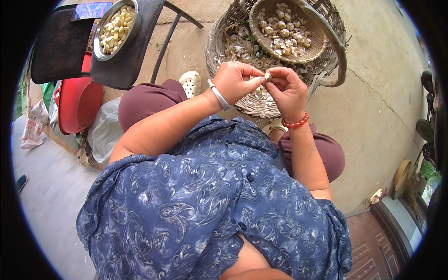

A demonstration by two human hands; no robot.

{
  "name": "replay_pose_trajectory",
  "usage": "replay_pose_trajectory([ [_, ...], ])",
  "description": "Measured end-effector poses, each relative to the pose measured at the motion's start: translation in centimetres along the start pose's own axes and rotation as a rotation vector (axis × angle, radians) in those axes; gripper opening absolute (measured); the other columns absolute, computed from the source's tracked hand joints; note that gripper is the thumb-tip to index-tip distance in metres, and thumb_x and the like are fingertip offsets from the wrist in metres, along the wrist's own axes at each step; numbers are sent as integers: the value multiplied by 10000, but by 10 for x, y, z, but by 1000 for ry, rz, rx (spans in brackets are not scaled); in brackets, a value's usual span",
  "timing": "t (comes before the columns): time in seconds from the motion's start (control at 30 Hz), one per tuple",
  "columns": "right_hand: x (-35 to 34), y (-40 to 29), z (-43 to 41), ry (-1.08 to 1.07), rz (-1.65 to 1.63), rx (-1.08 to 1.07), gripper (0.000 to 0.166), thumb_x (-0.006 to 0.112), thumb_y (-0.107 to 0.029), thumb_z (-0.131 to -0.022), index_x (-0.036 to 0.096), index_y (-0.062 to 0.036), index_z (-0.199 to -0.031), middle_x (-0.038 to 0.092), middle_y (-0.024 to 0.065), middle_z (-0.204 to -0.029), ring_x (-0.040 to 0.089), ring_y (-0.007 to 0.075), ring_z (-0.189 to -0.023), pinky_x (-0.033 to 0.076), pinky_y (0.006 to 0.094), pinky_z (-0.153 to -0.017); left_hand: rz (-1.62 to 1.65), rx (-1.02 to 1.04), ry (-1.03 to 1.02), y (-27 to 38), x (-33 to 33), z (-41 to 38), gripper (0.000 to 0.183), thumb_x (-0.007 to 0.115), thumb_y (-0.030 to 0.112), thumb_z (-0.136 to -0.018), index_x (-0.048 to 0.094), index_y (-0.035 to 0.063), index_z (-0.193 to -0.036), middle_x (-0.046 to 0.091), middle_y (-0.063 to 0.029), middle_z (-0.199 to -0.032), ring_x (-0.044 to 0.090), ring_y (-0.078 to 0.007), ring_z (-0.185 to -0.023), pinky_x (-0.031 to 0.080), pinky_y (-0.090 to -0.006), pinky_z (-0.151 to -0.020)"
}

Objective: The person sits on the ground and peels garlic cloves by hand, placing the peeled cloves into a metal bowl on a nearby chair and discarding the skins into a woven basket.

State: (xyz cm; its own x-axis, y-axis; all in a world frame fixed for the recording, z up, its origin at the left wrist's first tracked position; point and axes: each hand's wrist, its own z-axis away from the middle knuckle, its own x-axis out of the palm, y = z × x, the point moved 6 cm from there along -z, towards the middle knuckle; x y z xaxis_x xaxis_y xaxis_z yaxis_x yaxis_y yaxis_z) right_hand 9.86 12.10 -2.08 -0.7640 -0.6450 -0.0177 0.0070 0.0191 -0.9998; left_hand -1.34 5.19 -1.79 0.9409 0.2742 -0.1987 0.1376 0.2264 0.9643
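Between the fingertips of both hands is a small garlic clove (267, 76), its skin partly on as far as I can see. My left hand (238, 82) pinches it from the left, with a pale band on the wrist. From the right, my right hand (287, 87) grips it too, below it a red bead bracelet. Under the hands stands a large wicker basket (259, 109) strewn with garlic skins. A shallow woven bamboo basket (252, 21) rests in its upper part and holds garlic bulbs (284, 33) and loose skins.
On a dark chair at upper left, a metal bowl (136, 24) holds peeled garlic cloves (117, 29); a phone (91, 11) lies beside it. A red plastic basin (78, 105) and plastic bags are below. The wicker basket's thick handle (341, 52) arches at its right side.
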Motion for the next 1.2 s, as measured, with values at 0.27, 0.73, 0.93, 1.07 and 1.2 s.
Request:
replay_pose_trajectory([
  [0.27, 0, -6, -1, 0, 106, -96, 150, 608, 59, -648, 561, 8, -782, 556, 40, -765, 570, 84, -671, 477, 182, -586, -120, 177, 103, 10, -3, 3, 137, 598, 103, -708, 616, -5, -791, 576, -74, -612, 474, -56, -504, 380, -206, -452],
  [0.73, -3, -13, -1, 54, 236, -208, 119, 608, 35, -656, 601, -13, -765, 569, 50, -695, 532, 83, -571, 428, 181, -498, -206, 327, 163, 19, -3, 2, 92, 592, 74, -684, 609, 0, -734, 537, -62, -578, 469, -89, -479, 376, -217, -444],
  [0.93, -1, -7, 1, 62, 79, -67, 98, 599, 31, -680, 593, 6, -775, 568, 32, -697, 549, 69, -603, 437, 168, -520, -202, 300, 198, 20, -4, 2, 80, 591, 65, -686, 601, -8, -717, 532, -46, -578, 477, -78, -507, 384, -203, -466],
  [1.07, 1, -4, 2, 44, -34, 4, 128, 585, 35, -698, 565, 16, -824, 584, 43, -728, 569, 76, -643, 447, 166, -546, 77, 140, 154, 3, -2, 0, 108, 580, 67, -721, 583, -26, -776, 561, -28, -644, 483, -52, -559, 399, -183, -496],
  [1.2, 2, -5, 1, 25, -122, 23, 162, 565, 46, -713, 538, 18, -870, 595, 61, -754, 578, 89, -666, 459, 173, -573, 348, -29, 63, -5, 1, -1, 131, 564, 75, -750, 565, -35, -821, 572, -24, -711, 492, -37, -617, 407, -167, -541],
])
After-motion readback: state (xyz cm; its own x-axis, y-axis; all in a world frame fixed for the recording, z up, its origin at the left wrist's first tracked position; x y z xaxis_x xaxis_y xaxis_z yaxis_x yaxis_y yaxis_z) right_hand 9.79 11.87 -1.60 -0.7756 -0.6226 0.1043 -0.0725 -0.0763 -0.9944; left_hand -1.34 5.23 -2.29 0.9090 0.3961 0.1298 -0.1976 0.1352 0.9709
